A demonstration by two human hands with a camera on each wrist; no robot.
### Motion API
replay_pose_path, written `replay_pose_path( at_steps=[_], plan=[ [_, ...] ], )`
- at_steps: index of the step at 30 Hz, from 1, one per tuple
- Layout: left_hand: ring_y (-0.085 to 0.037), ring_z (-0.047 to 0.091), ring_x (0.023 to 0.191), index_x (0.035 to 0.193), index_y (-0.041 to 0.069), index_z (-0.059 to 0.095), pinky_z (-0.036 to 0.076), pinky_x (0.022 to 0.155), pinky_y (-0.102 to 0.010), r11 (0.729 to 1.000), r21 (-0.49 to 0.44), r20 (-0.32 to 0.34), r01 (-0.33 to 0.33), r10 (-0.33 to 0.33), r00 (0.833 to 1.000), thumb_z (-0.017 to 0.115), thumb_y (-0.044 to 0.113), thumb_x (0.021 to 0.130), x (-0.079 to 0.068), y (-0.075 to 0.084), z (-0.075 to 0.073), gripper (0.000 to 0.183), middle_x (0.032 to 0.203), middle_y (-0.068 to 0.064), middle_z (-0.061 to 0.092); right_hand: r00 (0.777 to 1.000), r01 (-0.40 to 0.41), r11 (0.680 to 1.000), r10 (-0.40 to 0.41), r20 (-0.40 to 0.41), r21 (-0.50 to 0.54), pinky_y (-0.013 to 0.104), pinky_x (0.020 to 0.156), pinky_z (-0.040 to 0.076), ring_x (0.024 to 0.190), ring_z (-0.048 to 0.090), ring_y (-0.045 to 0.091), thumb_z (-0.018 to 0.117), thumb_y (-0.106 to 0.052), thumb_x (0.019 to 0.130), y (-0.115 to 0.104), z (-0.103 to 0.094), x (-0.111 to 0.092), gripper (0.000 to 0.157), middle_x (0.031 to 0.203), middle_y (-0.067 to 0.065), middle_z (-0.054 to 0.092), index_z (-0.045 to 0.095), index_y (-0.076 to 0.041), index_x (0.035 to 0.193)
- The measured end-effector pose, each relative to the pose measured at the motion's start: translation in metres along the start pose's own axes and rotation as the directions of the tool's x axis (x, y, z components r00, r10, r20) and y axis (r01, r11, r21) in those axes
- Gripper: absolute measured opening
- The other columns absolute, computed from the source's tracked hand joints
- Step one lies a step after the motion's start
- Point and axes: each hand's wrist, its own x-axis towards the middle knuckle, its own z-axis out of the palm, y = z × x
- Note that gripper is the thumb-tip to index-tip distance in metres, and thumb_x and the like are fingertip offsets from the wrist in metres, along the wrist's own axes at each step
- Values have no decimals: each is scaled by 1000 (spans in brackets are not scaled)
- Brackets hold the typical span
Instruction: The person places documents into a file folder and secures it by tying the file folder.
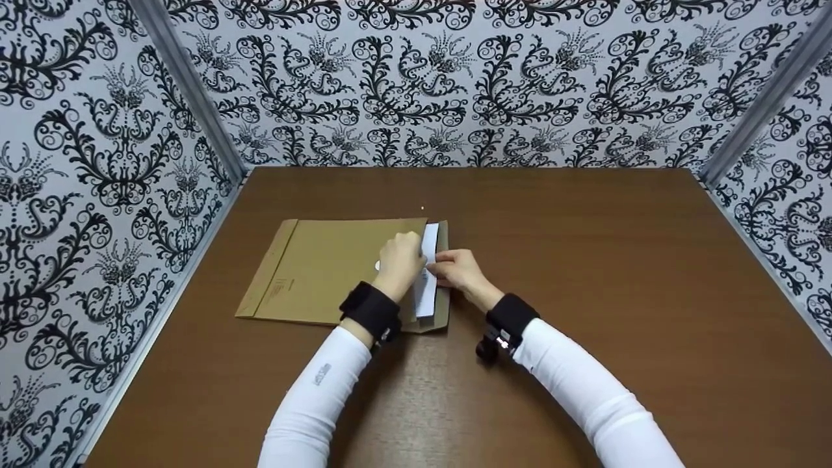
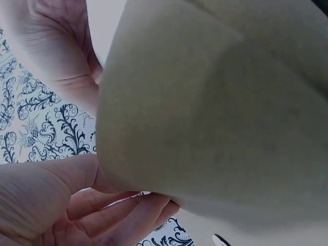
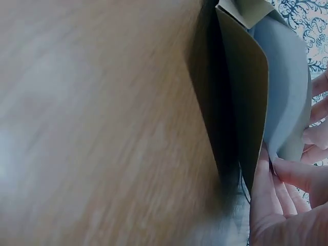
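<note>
A brown cardboard envelope [image 1: 335, 260] lies on the table with its mouth to the right. White paper [image 1: 426, 300] shows inside that mouth. My left hand [image 1: 400, 260] pinches the edge of the upper panel [image 2: 205, 118] between thumb and fingers, and the panel bows upward. At the mouth, my right hand [image 1: 463, 270] pinches the edge of the white paper [image 3: 289, 82], its fingers between the paper and the lower cardboard panel [image 3: 251, 97]. In the right wrist view the fingers [image 3: 319, 115] of the left hand appear at the right border.
The brown wooden table [image 1: 585, 260] extends to the right of the envelope. Patterned walls [image 1: 429, 78] enclose it at the back and both sides. Black straps with small cameras [image 1: 491, 348] are on both wrists. A tiny pale speck [image 1: 422, 208] lies behind the envelope.
</note>
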Motion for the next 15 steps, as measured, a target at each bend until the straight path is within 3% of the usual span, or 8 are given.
replay_pose_path(
  at_steps=[15],
  plan=[
    [-41,76,88,83,-1,72,61,73,-54,1000,-13,16,9,-8,1000,76,7,87,1,-2,0,10,94,-22,78,998,-58,996,57,13,75,17,69,57,78,62,5,65,0,93,0,7,5,29,88,-1,67,68,12,120]
  ],
)
